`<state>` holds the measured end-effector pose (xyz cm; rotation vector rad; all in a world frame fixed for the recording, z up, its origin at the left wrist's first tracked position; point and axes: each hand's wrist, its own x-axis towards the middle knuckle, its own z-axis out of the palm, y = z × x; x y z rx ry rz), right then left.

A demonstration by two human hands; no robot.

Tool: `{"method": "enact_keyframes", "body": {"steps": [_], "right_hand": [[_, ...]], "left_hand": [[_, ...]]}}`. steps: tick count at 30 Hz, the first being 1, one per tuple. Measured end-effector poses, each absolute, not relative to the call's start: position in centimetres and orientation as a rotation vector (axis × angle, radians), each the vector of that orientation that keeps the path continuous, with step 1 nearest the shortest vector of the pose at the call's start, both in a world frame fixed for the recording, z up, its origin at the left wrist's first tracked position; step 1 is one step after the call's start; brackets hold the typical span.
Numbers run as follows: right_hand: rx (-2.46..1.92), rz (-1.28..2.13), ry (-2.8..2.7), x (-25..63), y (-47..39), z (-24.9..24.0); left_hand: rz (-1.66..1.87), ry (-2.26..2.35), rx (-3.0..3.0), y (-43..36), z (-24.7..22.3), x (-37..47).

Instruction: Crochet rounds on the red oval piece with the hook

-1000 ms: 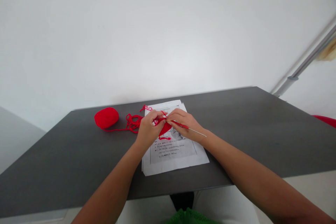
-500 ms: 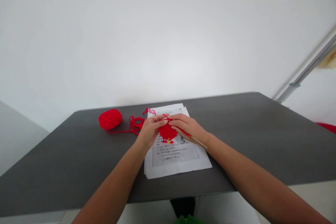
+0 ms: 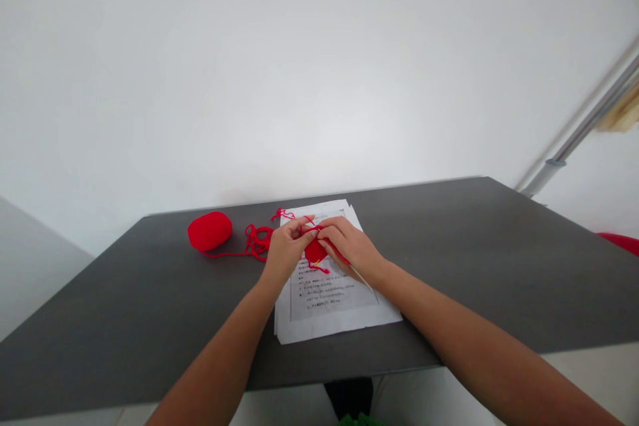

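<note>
A small red crocheted piece (image 3: 315, 251) is held between my two hands above the printed sheets. My left hand (image 3: 287, 246) pinches its left upper edge, with red yarn by the fingertips. My right hand (image 3: 352, 246) is closed round a thin hook (image 3: 360, 277), whose pale end sticks out below the palm toward the wrist. The hook's tip is hidden between the fingers. A bit of yellow and a short red tail hang at the lower edge of the piece.
A red yarn ball (image 3: 210, 231) lies at the left on the dark table (image 3: 474, 266), with loose tangled yarn (image 3: 257, 241) between it and my left hand. Printed sheets (image 3: 329, 329) lie under my hands. A metal pole (image 3: 574, 140) stands at the right.
My right hand has moved slightly left, closer to my left hand, and the hook points more steeply downward. Less of the red piece shows. The view has tilted up a little.
</note>
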<state>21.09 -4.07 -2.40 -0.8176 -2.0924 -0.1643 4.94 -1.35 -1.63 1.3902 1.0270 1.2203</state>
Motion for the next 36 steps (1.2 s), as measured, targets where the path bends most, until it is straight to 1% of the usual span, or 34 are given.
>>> {"method": "enact_keyframes", "body": {"steps": [8,15,23,28,31,36], "right_hand": [[-0.652,0.068,-2.048,22.1,-4.1,-1.7],[-0.836,0.418,-2.01,22.9,-4.2,-0.6],[-0.893,0.836,-1.78,23.4,-4.4,0.5],[-0.84,1.135,-1.539,23.2,-4.1,0.0],[-0.793,1.089,-1.563,23.1,-4.0,-0.5],[-0.703,0.764,-1.775,23.0,-4.1,-0.9]], "left_hand": [[1.207,1.162,1.764,0.1,-2.2,3.4],[1.09,1.185,2.026,0.3,-1.4,2.7],[1.048,1.151,1.952,-0.1,-0.5,2.6],[0.972,1.072,1.594,-0.3,-0.7,2.6],[0.919,0.96,1.361,-0.5,-0.8,2.7],[0.872,0.866,1.19,-0.8,-0.4,2.9]]}}
